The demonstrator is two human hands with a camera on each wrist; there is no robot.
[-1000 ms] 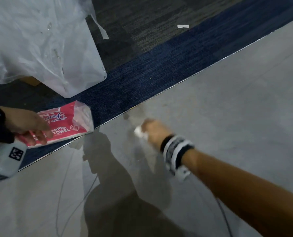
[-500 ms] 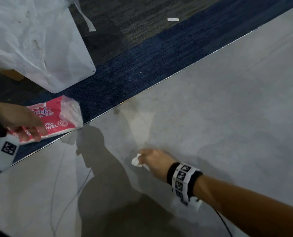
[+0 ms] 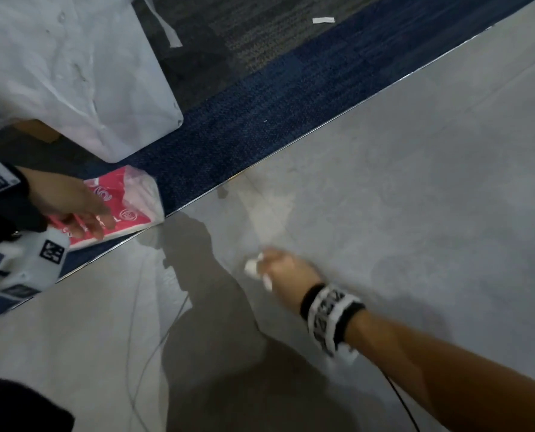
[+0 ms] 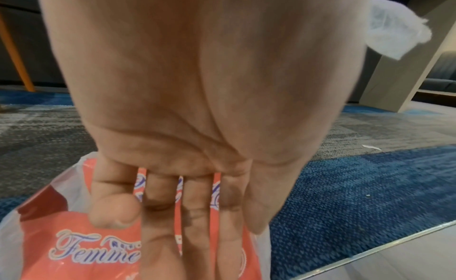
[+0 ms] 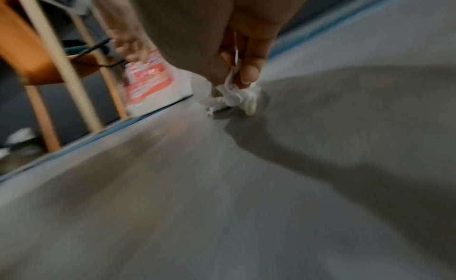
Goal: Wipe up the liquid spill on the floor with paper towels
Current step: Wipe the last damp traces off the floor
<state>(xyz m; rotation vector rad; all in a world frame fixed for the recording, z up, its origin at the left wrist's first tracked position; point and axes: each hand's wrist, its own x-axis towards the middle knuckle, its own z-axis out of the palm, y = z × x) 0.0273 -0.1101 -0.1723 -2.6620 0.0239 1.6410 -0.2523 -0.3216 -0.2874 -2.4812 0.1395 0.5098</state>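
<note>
My right hand [image 3: 283,265] grips a crumpled white paper towel [image 3: 253,267] and presses it on the grey floor [image 3: 384,198]; the right wrist view shows the wad [image 5: 237,98] pinched under the thumb. A pale wet streak [image 3: 269,213] runs from the metal strip toward the wad. My left hand [image 3: 72,210] lies with straight fingers on a pink paper towel pack [image 3: 129,207] on the blue carpet; in the left wrist view the fingers [image 4: 195,216] lie flat on the pack [image 4: 74,245].
A metal strip [image 3: 353,107] divides blue carpet [image 3: 275,98] from the grey floor. A large clear plastic bag [image 3: 72,63] hangs at the upper left. A thin cable [image 3: 154,344] crosses the floor near me. Wooden chair legs [image 5: 56,50] stand on the carpet.
My right hand dragged the towel wad back toward me along the wet streak. The left hand stayed on the pack.
</note>
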